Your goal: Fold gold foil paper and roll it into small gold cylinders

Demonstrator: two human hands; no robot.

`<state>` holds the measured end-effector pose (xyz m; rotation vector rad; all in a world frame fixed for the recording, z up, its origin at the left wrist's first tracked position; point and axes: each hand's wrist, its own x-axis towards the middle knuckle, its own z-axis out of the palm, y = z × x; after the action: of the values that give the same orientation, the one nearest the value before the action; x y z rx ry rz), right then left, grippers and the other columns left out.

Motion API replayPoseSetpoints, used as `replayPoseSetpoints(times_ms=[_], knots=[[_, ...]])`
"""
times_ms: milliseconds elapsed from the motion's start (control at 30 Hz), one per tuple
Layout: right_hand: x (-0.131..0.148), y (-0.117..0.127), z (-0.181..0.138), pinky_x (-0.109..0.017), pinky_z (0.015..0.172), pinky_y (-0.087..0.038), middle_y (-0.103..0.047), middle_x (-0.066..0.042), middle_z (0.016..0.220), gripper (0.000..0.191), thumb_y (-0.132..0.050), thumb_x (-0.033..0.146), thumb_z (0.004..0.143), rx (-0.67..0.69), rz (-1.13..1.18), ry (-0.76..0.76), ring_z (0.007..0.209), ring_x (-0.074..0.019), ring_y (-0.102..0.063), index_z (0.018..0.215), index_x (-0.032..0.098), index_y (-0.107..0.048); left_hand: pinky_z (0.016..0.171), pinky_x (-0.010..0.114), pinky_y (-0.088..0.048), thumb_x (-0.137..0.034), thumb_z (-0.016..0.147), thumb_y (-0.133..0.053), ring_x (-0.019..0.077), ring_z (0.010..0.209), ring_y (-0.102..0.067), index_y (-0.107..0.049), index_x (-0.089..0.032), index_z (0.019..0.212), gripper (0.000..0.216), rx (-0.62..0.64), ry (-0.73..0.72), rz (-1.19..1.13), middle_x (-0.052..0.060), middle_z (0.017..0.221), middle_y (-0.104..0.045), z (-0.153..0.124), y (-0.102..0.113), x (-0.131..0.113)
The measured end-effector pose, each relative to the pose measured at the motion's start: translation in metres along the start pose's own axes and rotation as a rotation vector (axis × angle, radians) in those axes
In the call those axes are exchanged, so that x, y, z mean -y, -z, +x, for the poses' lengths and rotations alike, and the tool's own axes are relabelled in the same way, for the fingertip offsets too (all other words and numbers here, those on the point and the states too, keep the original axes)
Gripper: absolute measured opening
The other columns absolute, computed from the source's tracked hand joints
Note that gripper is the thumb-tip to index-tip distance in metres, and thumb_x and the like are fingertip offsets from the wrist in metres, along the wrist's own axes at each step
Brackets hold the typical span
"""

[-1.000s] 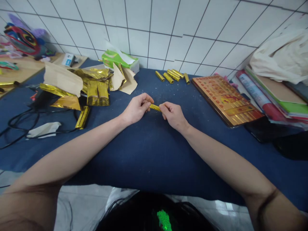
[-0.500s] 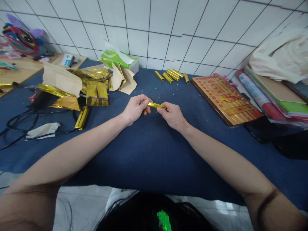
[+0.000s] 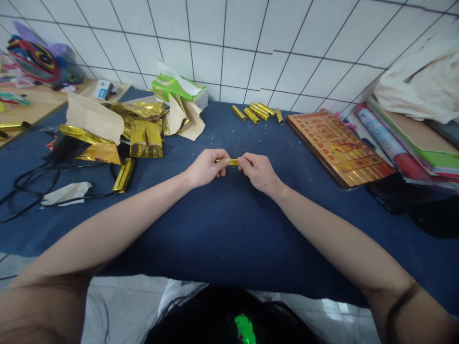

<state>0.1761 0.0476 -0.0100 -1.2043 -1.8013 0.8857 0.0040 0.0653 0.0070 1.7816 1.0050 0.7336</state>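
Note:
A small gold foil roll (image 3: 233,162) is stretched level between my two hands above the blue cloth. My left hand (image 3: 210,167) pinches its left end between thumb and fingers. The right end sits in the closed fingers of my right hand (image 3: 258,171). Only the middle of the roll shows; both ends are covered by fingers. Beyond my hands, near the wall, lie several finished-looking gold foil rolls (image 3: 258,111). To the right is a stack of gold and red printed sheets (image 3: 339,148), slightly tilted.
Torn brown wrapping paper (image 3: 93,117) and folded gold foil bundles (image 3: 146,139) lie at the left, with a black cable (image 3: 32,179) and a white paper scrap (image 3: 67,194). A green tissue box (image 3: 179,88) stands against the tiled wall. Folders (image 3: 412,129) are piled at the right.
My left hand has lowered slightly and both hands have come closer together along the gold foil roll, covering more of it. The roll now lies more level.

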Motion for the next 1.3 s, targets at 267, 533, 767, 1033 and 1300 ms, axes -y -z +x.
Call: replayPoseSetpoints(times_ms=[267, 533, 767, 1033, 1300], knots=[[0.003, 0.000, -0.002, -0.023, 0.051, -0.029, -0.042, 0.005, 0.052, 0.033, -0.048, 0.041, 0.083, -0.001, -0.104, 0.056, 0.051, -0.0079, -0.037, 0.061, 0.017, -0.050, 0.048, 0.019, -0.032, -0.019, 0.082, -0.044, 0.0064, 0.047, -0.042, -0.055, -0.015, 0.072, 0.016, -0.022, -0.054, 0.172, -0.003, 0.053, -0.051, -0.002, -0.001, 0.001], [0.004, 0.000, -0.006, -0.024, 0.052, -0.026, -0.042, 0.005, 0.053, 0.030, -0.045, 0.033, 0.084, 0.105, -0.282, 0.128, 0.051, -0.0080, -0.038, 0.060, 0.017, -0.051, 0.053, 0.021, -0.032, -0.019, 0.082, -0.042, 0.0089, 0.053, -0.046, -0.052, -0.016, 0.062, 0.023, 0.200, -0.142, 0.440, -0.002, 0.057, -0.053, -0.005, 0.003, -0.005], [0.003, -0.002, -0.005, -0.023, 0.051, -0.028, -0.042, 0.004, 0.054, 0.033, -0.044, 0.038, 0.086, 0.021, -0.105, 0.102, 0.051, -0.0080, -0.037, 0.064, 0.016, -0.054, 0.051, 0.021, -0.031, -0.020, 0.082, -0.044, 0.0081, 0.049, -0.043, -0.056, -0.016, 0.068, 0.019, 0.153, -0.133, 0.364, -0.004, 0.053, -0.048, -0.002, 0.009, -0.005], [0.001, -0.004, -0.006, -0.022, 0.044, -0.025, -0.038, 0.006, 0.048, 0.035, -0.045, 0.044, 0.084, -0.057, 0.060, 0.022, 0.043, -0.0066, -0.032, 0.065, 0.017, -0.054, 0.047, 0.020, -0.027, -0.019, 0.083, -0.045, 0.0066, 0.044, -0.036, -0.057, -0.015, 0.067, 0.020, 0.111, -0.118, 0.316, -0.004, 0.048, -0.044, 0.001, 0.016, -0.004], [-0.002, -0.002, -0.005, -0.023, 0.046, -0.029, -0.040, 0.005, 0.048, 0.034, -0.045, 0.043, 0.085, -0.114, 0.032, 0.037, 0.043, -0.0072, -0.034, 0.064, 0.018, -0.053, 0.041, 0.018, -0.024, -0.024, 0.085, -0.045, 0.0056, 0.038, -0.032, -0.053, -0.016, 0.064, 0.023, 0.101, -0.013, 0.138, -0.006, 0.041, -0.038, 0.003, 0.018, 0.001]])
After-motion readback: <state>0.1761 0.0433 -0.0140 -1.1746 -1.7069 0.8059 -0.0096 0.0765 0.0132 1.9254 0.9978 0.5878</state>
